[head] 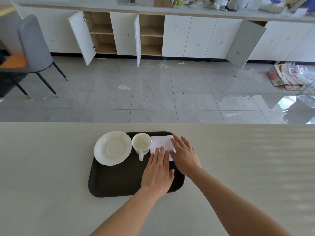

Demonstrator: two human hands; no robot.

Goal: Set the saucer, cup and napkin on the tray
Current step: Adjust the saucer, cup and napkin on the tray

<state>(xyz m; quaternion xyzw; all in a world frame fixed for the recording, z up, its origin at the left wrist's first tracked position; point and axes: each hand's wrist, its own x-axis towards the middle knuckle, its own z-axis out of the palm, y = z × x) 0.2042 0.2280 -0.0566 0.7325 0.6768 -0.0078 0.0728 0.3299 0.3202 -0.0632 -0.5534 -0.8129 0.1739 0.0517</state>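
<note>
A dark brown tray (117,183) lies on the pale table. A white saucer (112,148) rests on its far left corner, overhanging the rim a little. A white cup (141,144) stands upright beside it, handle pointing toward me. A folded white napkin (161,143) lies at the tray's far right. My left hand (159,171) lies flat, fingers together, fingertips on the napkin's near edge. My right hand (185,155) lies flat with fingers spread over the napkin's right side. Neither hand grips anything.
The table's far edge (153,123) runs just beyond the tray. Past it are a tiled floor, white cabinets (177,36) with some doors open, a grey chair (32,48) at left and cardboard litter (286,77) at right.
</note>
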